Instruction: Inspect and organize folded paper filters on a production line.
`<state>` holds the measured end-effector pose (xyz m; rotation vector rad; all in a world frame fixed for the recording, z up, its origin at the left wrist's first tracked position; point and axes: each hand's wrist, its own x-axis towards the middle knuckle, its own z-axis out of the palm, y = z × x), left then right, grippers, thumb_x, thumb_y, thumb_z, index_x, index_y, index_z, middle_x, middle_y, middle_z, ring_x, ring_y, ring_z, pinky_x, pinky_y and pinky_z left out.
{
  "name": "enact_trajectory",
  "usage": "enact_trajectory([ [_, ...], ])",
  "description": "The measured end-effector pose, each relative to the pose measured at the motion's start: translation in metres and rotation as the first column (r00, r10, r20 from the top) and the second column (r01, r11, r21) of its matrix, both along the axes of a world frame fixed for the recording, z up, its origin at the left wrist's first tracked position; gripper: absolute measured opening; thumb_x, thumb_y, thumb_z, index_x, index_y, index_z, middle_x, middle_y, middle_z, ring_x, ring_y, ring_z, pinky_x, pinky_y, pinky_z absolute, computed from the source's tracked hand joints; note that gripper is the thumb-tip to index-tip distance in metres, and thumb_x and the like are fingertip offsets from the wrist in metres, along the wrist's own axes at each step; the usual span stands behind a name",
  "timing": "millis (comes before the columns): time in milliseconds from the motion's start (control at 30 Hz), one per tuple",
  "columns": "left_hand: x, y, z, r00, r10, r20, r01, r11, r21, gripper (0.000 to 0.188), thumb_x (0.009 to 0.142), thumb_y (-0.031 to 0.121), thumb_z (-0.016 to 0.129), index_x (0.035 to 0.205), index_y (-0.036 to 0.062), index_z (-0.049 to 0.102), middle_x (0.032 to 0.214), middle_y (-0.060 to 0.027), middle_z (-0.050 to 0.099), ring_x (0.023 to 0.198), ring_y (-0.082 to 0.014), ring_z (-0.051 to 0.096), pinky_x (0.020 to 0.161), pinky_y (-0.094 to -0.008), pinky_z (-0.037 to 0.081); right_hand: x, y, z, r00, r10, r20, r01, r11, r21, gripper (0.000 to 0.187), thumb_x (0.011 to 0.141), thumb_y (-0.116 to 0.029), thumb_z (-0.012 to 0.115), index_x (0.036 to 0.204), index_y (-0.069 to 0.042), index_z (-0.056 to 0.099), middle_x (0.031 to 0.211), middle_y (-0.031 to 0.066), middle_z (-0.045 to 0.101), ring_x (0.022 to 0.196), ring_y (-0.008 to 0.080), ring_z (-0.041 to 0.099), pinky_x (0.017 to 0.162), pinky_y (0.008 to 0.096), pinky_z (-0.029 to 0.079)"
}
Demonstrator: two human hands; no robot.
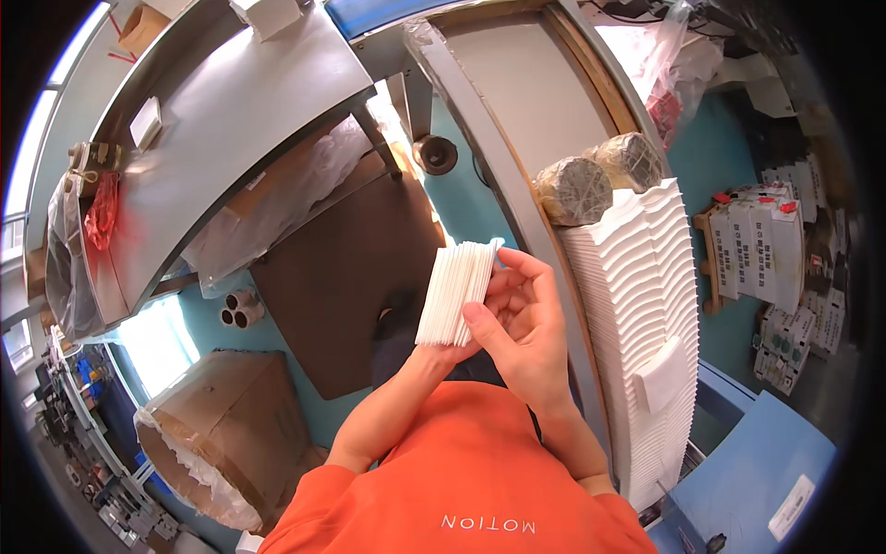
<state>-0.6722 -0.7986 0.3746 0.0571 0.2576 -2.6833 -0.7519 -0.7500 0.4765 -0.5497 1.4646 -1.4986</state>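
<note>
A small stack of folded white paper napkins [454, 294] is held up in front of my body, its many thin edges showing side by side. My left hand [441, 355] supports it from below and behind; most of its fingers are hidden by the stack. At the right side, my right hand [528, 325] has its thumb against the lower right edge and its curled fingers by the upper right corner. To the right runs a long row of the same white folded napkins [637, 314], with a loose white folded piece [660, 374] lying on it.
Two tape-wrapped cylinders [574, 191] sit at the far end of the row. A curved metal table [249, 92] stands at the far left, a brown board [332, 277] ahead, an open cardboard box [231, 425] at the near left. Packed white bundles [757, 245] are stacked at the right.
</note>
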Motion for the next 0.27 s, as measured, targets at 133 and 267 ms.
enact_trajectory([
  [133, 0.024, 0.009, -0.026, 0.993, 0.115, -0.039, -0.108, 0.983, 0.147, 0.030, 0.099, 0.030, 0.053, 0.116, 0.0066, 0.057, 0.113, -0.0116, 0.062, 0.095, -0.0293, 0.061, 0.080, -0.0382, 0.052, 0.016, -0.009, -0.013, 0.993, 0.100, 0.066, -0.103, 0.993, 0.048, 0.054, 0.087, 0.001, 0.069, 0.132, 0.002, 0.039, 0.101, 0.0053, 0.052, 0.077, 0.0046, 0.054, 0.066, 0.0177, 0.047],
  [267, 0.055, 0.013, -0.054, 0.952, 0.280, -0.126, -0.231, 0.923, 0.308, 0.039, 0.095, 0.040, 0.057, 0.118, 0.0084, 0.055, 0.113, -0.0091, 0.061, 0.094, -0.0298, 0.061, 0.080, -0.0393, 0.053, 0.045, -0.022, -0.037, 0.964, 0.248, 0.092, -0.256, 0.963, 0.084, 0.054, 0.088, 0.003, 0.068, 0.134, 0.001, 0.039, 0.106, 0.0061, 0.052, 0.089, 0.0076, 0.058, 0.075, 0.0191, 0.052],
])
